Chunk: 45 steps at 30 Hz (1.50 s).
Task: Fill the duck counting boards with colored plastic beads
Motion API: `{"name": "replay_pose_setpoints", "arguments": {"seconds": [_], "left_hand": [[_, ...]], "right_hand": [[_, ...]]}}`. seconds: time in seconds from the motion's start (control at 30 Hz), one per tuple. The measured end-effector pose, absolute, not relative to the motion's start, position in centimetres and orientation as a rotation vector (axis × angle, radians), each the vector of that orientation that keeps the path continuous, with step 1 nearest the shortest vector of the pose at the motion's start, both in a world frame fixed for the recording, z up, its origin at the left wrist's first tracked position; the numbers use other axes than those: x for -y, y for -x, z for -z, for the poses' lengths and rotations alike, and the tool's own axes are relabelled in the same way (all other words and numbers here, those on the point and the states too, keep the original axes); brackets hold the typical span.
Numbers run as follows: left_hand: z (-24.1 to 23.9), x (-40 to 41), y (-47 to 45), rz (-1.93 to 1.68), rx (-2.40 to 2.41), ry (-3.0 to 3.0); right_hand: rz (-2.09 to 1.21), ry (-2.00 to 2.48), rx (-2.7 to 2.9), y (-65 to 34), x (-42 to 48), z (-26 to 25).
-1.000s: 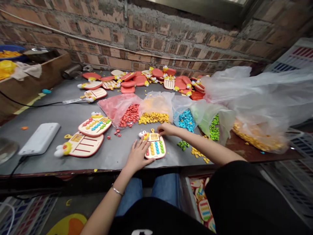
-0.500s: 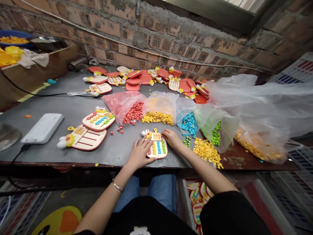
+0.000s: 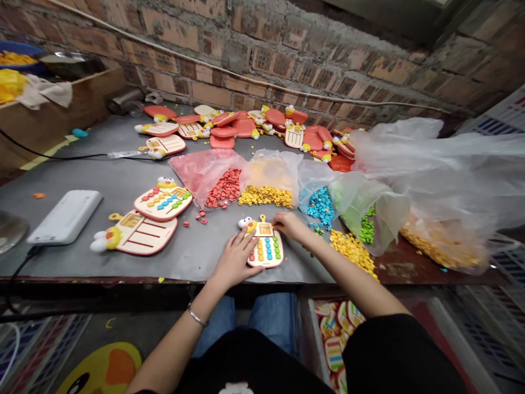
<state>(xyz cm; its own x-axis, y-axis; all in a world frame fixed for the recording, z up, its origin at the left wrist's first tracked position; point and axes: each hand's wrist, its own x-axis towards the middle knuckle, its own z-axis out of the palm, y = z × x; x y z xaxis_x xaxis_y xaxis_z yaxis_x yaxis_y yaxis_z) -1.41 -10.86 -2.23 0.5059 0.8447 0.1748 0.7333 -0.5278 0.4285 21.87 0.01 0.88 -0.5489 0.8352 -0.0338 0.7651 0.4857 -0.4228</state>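
A cream toy board (image 3: 266,257) with a duck-like head and rows of red, yellow, blue and green beads lies on the grey tabletop in front of me. My left hand (image 3: 233,257) rests across its left side, fingers spread over the surface and thumb along the lower edge. At the upper right corner of the board is my right hand (image 3: 289,225), its fingertips pinched together; what they hold, if anything, is hidden. To the left, a bead-filled board (image 3: 158,203) overlaps a board with bare slots (image 3: 143,236).
Open bags of red beads (image 3: 223,189), yellow beads (image 3: 266,196), blue beads (image 3: 320,207) and green beads (image 3: 368,224) stand beyond my hands. Loose yellow beads (image 3: 353,253) are heaped at right. A white power bank (image 3: 65,217) lies at left; more toy boards (image 3: 244,127) line the wall.
The view has shifted slightly. My left hand stays spread on the toy board, and my right hand stays pinched by its upper right corner, with its forearm now over the small green bead pile.
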Motion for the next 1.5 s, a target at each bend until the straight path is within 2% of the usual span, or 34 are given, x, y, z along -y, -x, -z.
{"name": "replay_pose_setpoints", "arguments": {"seconds": [0.13, 0.2, 0.43, 0.63, 0.83, 1.03, 1.13, 1.3, 1.5], "left_hand": [[2.3, 10.8, 1.4, -0.502, -1.323, -2.450], [2.3, 10.8, 1.5, -0.500, -1.317, -2.447], [2.4, 10.7, 1.4, -0.516, -1.317, -2.419], [2.4, 10.7, 1.4, -0.533, -1.297, -2.429], [2.1, 10.7, 1.4, -0.558, -1.315, -2.465], [2.5, 11.2, 1.5, -0.699, -1.349, -2.540], [2.1, 11.6, 1.8, -0.845, -1.356, -2.557], [-1.7, 11.7, 2.0, -1.226, -1.494, -2.531], [-6.9, 11.7, 1.7, -1.063, -1.389, -2.615]], "right_hand": [[-1.202, 1.517, 2.492, -22.1, -3.1, -1.6], [-1.382, 1.555, 2.520, -21.9, -4.4, -1.9], [-1.395, 1.563, 2.791, -20.0, -6.1, -3.0], [-1.458, 1.592, 2.757, -20.0, -6.7, -2.6], [-1.616, 1.610, 2.287, -21.9, -3.8, -2.0], [-1.656, 1.301, 1.495, -21.8, 3.4, -0.9], [-1.546, 1.189, 1.338, -20.7, 6.0, -1.2], [-1.154, 1.155, 1.505, -18.7, 9.4, -2.8], [-0.733, 1.149, 1.727, -15.7, 13.1, -3.8]]}}
